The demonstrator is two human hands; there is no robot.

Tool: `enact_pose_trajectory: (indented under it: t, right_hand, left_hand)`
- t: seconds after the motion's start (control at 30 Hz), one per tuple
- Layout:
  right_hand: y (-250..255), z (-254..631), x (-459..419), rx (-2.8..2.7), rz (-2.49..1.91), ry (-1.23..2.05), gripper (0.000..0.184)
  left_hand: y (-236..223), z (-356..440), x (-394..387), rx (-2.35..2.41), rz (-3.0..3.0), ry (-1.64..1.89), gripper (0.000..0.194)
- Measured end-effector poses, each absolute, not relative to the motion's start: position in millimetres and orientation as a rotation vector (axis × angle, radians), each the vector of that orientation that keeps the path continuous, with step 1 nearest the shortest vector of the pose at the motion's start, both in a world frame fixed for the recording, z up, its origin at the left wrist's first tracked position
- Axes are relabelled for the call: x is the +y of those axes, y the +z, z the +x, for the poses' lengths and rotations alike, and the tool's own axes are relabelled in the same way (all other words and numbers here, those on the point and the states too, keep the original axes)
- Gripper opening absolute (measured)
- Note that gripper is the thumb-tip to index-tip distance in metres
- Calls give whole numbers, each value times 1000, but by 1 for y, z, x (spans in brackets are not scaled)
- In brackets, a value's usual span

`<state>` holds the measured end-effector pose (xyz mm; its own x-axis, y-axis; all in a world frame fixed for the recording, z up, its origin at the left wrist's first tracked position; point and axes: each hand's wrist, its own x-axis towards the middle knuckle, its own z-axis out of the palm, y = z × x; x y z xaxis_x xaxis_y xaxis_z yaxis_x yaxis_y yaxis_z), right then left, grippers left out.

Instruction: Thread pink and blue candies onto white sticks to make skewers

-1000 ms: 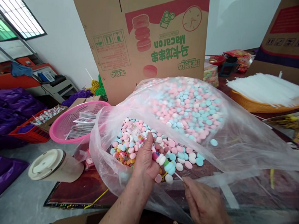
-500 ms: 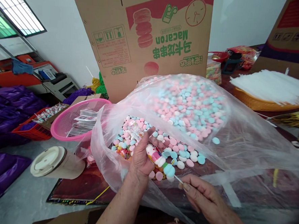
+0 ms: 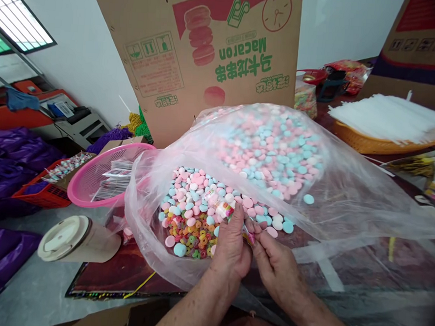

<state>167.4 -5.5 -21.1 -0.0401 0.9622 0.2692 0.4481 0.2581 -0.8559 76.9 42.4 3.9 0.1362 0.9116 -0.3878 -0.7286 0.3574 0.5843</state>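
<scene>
We are looking down at our two hands, meeting at the mouth of a big clear plastic bag (image 3: 348, 200) lying on the table (image 3: 122, 275). Our left hand (image 3: 230, 245) is closing its grip round a candy skewer (image 3: 220, 206), whose wrapped, sweet-loaded end is poking out above the fingers, over the loose sweets. Our right hand (image 3: 272, 262) is pressing in just beside the left, fingertips pinched together at the skewer's lower end; how much of the stick it has hold of we cannot tell, since the fingers are hiding it.

Inside the bag, pink, blue and white round candies (image 3: 270, 151) are lying in a heap, and a patch of small coloured ring candies (image 3: 193, 237) is sitting near the opening, touching the left hand's side.

To the left, a pink basket (image 3: 90, 187) is holding printed slips, and a lidded cup (image 3: 76, 240) is lying on its side nearer us. Behind the bag a cardboard box (image 3: 194, 53) printed "Macaron" upside down is standing. Far right, an orange tray (image 3: 373, 148) is carrying a pile of white sticks (image 3: 386, 117).
</scene>
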Motion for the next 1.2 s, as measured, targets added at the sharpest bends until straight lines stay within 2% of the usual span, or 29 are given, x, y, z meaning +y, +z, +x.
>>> enact_pose_trajectory:
  t: [0.17, 0.33, 0.43, 0.53, 0.6, 0.63, 0.67, 0.7, 0.77, 0.8, 0.87, 0.93, 1.1, 1.2]
  right_hand:
    - [-24, 169, -11, -1717, -1351, 771, 26]
    - [-33, 157, -6, -1612, -1315, 702, 22]
    - [-37, 159, 1, -1575, -1292, 703, 22]
    - [-34, 176, 1, -1636, -1231, 769, 22]
    - [-29, 191, -3, -1699, -1242, 802, 24]
    - [-26, 198, -5, -1724, -1258, 807, 24]
    - [-24, 205, -7, -1747, -1265, 817, 25]
    - [-21, 211, -9, -1771, -1260, 838, 25]
    - [-14, 220, -11, -1816, -1234, 894, 26]
    - [-10, 224, -12, -1833, -1228, 908, 27]
    - [-2, 228, -12, -1864, -1236, 886, 29]
    - [7, 231, -10, -1914, -1263, 815, 29]
    - [16, 231, 2, -2087, -1266, 680, 29]
    - [6, 223, 7, -1813, -1255, 897, 23]
  left_hand:
    - [3, 70, 49, 866, 256, 1234, 36]
    - [-10, 82, 37, 1023, 463, 1108, 42]
    - [-6, 78, 20, 1270, 879, 980, 39]
    - [20, 49, -1, 1151, 1479, 629, 37]
    - [46, 21, -7, 1128, 1931, 616, 29]
    - [60, 7, -4, 1204, 2179, 758, 21]
    - [71, -5, 1, 1364, 2398, 890, 22]
    - [80, -14, 9, 1492, 2611, 864, 32]
    - [87, -23, 28, 1638, 2839, 539, 52]
    - [85, -23, 37, 1566, 2894, 303, 56]
    - [73, -19, 48, 1344, 2771, -85, 52]
    - [58, -11, 49, 1200, 2555, -164, 47]
    - [32, 4, 35, 1089, 2235, 137, 40]
    - [25, 11, 30, 1094, 2084, 286, 38]
